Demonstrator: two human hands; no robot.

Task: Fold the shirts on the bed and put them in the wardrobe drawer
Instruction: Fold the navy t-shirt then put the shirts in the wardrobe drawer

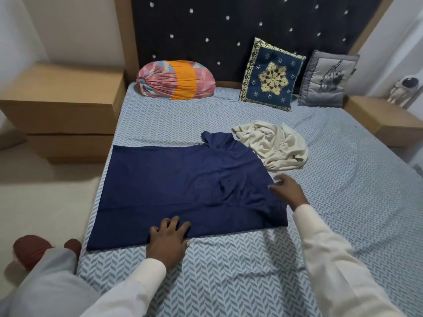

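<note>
Your left hand point(168, 239) lies palm down on the near edge of the navy shirt point(183, 193), its fingers point(174, 221) spread apart and pressed flat on the cloth, gripping nothing. Your right hand point(288, 191) is at the shirt's right edge, fingers loosely open and slightly curled, the tips at or just above the fabric; whether they touch it cannot be told from here. Both arms wear long pale sleeves. The navy shirt is laid out flat on the bed point(229, 271), partly folded into a broad rectangle, with its collar end bunched at the far side. Just beyond its far right corner, touching it, a cream shirt point(274, 144) sits in a crumpled heap, not yet folded. The bed carries a blue and white leaf-pattern sheet. At the head of the bed, against a dark studded headboard point(229, 26), lie a pink and orange bolster point(176, 80), a blue embroidered cushion point(271, 75) and a grey cushion point(327, 80). A tan bedside unit point(61, 104) stands to the left of the bed. The wardrobe drawer is out of view.
</note>
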